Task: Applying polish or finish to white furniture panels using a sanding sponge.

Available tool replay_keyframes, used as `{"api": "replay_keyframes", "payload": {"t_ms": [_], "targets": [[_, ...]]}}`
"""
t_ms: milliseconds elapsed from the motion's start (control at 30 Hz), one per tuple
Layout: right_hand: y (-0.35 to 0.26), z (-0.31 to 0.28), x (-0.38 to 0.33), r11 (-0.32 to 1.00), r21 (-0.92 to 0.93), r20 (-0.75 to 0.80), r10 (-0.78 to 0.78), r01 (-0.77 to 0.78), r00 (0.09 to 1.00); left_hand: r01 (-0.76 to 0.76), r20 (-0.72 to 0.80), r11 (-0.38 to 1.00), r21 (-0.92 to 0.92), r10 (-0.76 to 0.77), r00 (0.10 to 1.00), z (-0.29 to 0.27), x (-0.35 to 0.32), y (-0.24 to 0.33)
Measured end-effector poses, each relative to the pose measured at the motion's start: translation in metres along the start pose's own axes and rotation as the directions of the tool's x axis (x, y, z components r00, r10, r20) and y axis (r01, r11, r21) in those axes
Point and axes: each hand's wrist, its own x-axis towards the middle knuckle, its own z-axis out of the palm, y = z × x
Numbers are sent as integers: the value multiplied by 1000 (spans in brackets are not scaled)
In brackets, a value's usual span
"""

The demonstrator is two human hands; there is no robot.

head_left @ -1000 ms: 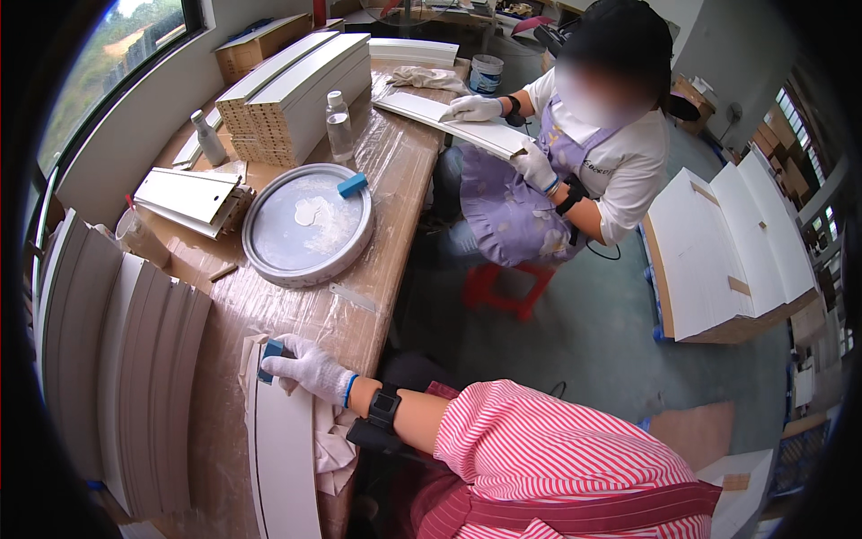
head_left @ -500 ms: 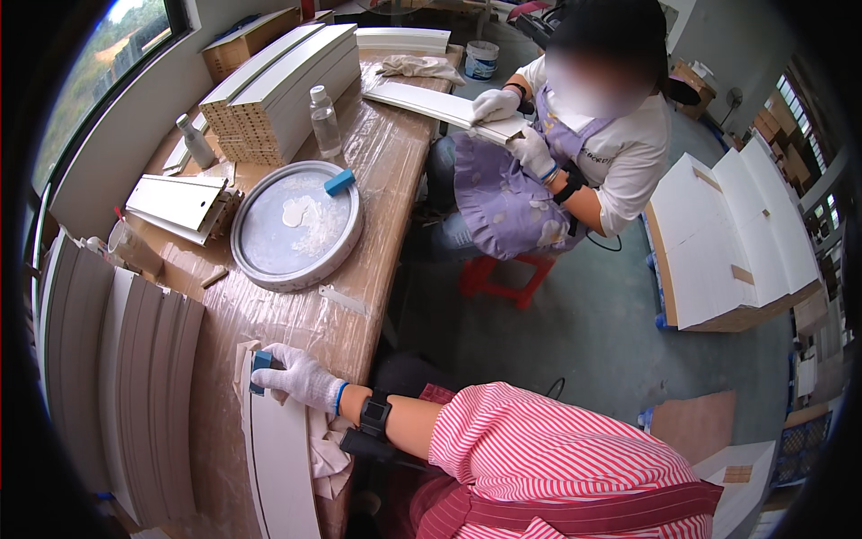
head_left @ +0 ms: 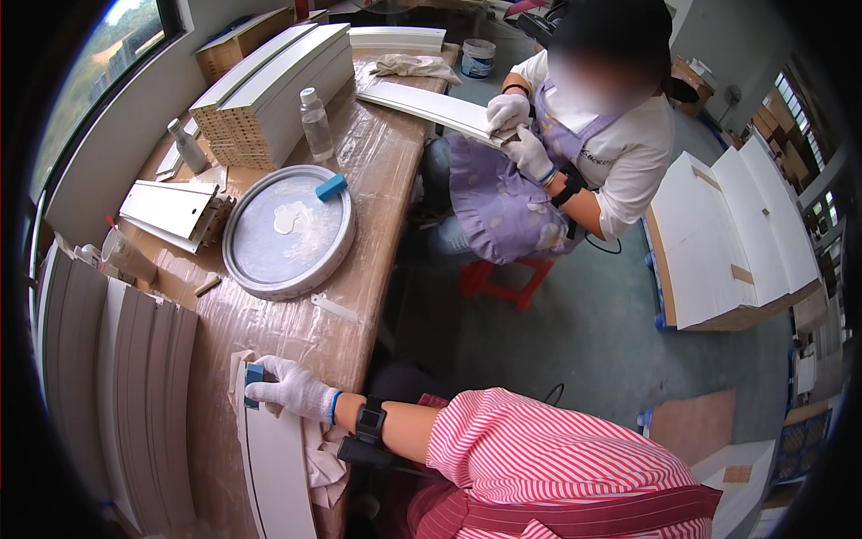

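My right hand, in a white knit glove with a blue cuff, grips a small blue sanding block. The block rests on the far end of a long white panel, which runs toward the lower edge of the view. A crumpled beige cloth lies beneath and beside the panel. My left hand is out of view. Farther up the table, a round grey lid-like tray carries a white paste patch and a second blue block.
A co-worker's gloved hands work at the end of another white panel. Stacked white panels and a clear bottle stand at the back. More panels line the left side. Near the tray lies a flat scraper.
My right hand and the block have shifted slightly down and left in the view, which itself has moved a little. The co-worker's hands have come closer together at their panel's end.
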Motion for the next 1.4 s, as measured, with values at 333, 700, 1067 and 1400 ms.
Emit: {"api": "replay_keyframes", "payload": {"t_ms": [333,700,1067,1400], "targets": [[-5,-4,-2,1000,11,76,28,-29,997,21,-18,1000,7,-21,1000,11,7,-6],[-4,-8,-1,998,13,108,64,-66,992,22,-50,1000,-21,-23,999,6,7,-3],[-5,-9,-1,995,11,125,-104,103,987,-78,-555,935,-346,-136,821,-253,-129,10],[-35,18,2,985,90,-21,-145,146,989,-136,-714,970,-203,-51,698,-298,-137,-18]]}}
